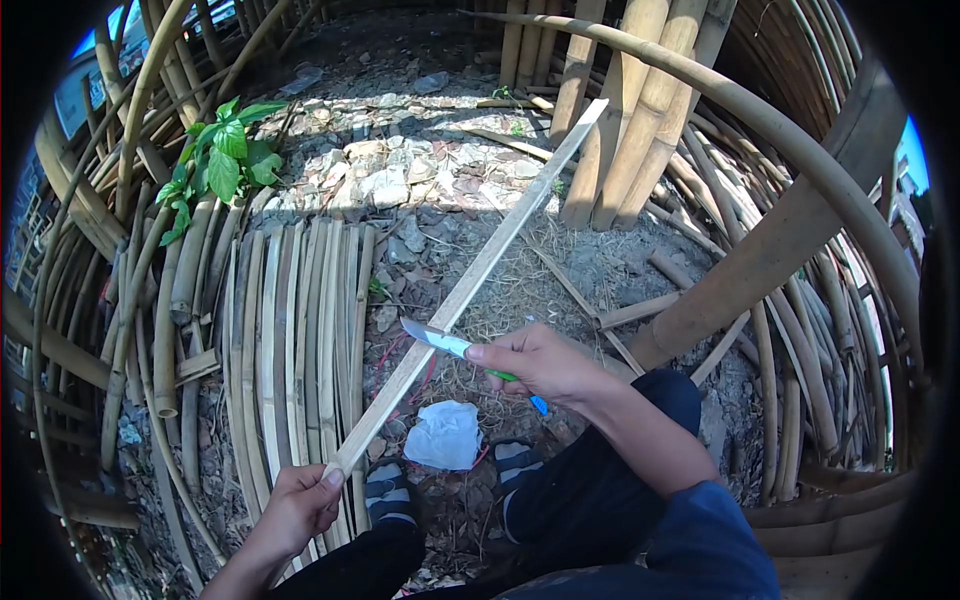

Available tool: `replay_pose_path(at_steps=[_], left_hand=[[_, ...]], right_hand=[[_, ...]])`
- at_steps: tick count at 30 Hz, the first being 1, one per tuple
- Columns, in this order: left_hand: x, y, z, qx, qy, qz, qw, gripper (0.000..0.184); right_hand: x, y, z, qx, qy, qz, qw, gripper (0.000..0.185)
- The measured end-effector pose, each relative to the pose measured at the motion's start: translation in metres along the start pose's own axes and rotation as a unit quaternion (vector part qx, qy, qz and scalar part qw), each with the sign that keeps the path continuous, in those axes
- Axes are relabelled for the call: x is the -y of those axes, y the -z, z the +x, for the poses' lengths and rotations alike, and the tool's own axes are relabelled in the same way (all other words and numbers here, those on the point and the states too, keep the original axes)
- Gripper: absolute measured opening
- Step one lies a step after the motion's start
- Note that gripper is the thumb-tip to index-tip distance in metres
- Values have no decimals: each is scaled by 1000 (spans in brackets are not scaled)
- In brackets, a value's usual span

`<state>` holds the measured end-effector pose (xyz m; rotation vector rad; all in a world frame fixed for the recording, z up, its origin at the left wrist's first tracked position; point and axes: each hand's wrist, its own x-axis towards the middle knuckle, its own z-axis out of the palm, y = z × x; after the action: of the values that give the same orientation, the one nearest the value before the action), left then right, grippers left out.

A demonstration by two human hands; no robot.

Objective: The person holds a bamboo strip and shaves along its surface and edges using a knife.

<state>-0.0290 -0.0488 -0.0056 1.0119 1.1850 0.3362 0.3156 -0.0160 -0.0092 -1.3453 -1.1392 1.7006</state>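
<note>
My left hand (303,505) is closed around the near end of a long, pale bamboo strip (510,228), which slants up and away to the right. My right hand (535,362) grips a knife (436,337) by its handle, part of which shows green below the fingers. The knife's blade lies across the strip about midway along it, and appears to touch it. Beneath the strip, to the left, many split bamboo strips (300,330) lie side by side on the ground.
A crumpled white plastic bag (443,436) lies by my sandalled feet (515,462). Thick bamboo poles (640,130) stand ahead, and a large pole (770,240) leans at right. Bundled bamboo lines both sides. A leafy plant (225,150) grows at left. Stones (390,175) cover the ground ahead.
</note>
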Motion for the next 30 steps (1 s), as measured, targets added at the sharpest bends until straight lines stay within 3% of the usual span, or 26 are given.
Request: replay_pose_path(at_steps=[15, 21, 24, 26, 30], left_hand=[[2, 4, 1, 21, 6, -29, 999, 39], [10, 10, -9, 21, 40, -30, 999, 42], [7, 9, -8, 12, 24, -24, 999, 48], [7, 11, -8, 8, 22, -22, 999, 49], [12, 17, -9, 50, 23, -40, 998, 44]], right_hand=[[1, 20, 7, -103, 44, -74, 991, 44], [23, 93, 2, -208, 21, -61, 976, 46], [21, 59, -4, -171, 13, -42, 984, 47], [11, 22, -7, -31, 7, -29, 999, 47], [21, 22, -5, -18, 5, -29, 999, 48]])
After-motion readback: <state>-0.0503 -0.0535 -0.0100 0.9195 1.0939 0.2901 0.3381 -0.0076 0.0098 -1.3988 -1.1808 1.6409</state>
